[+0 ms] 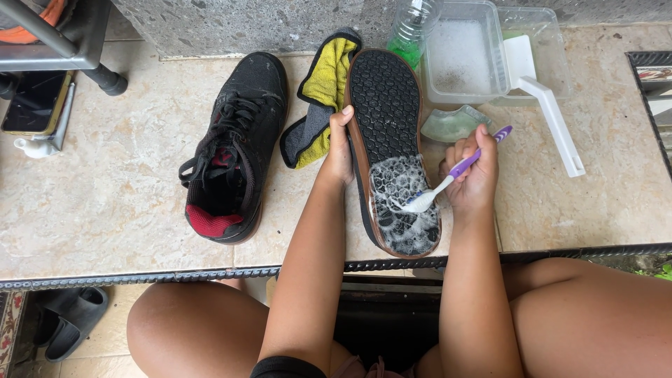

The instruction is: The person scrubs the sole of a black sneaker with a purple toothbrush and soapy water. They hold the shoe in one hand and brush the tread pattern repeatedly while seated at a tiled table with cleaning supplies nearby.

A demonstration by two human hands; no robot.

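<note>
A black shoe (389, 140) lies sole-up on the tabletop (119, 189), toe pointing away from the person, its heel end near the tabletop's front edge. The patterned sole has a brown rim, and white foam covers its heel half.

The left hand (340, 150) grasps the shoe along its left edge near the middle, thumb lying on the sole's rim and the fingers wrapped under, out of sight; its grip is closed on the shoe. The right hand (473, 171) is clenched around the purple handle of a toothbrush (455, 171), whose white head rests in the foam on the heel part of the sole.

Just left of the held shoe lies a yellow and grey cloth (318, 98), crumpled, touching or nearly touching the shoe's toe end. Further left sits the second black shoe (234, 143), upright, with black laces and a red lining.

Beyond the right hand lies a small pale green dish (451, 124). Behind it stands a clear plastic tub (462, 52) holding sudsy water, with a clear bottle (413, 24) of green liquid beside its left wall. A white long-handled brush (546, 105) leans from the tub onto the tabletop.

At the far left edge a phone (33, 101) lies under a grey metal frame (70, 42). Below the tabletop, black sandals (70, 318) sit on the floor.
</note>
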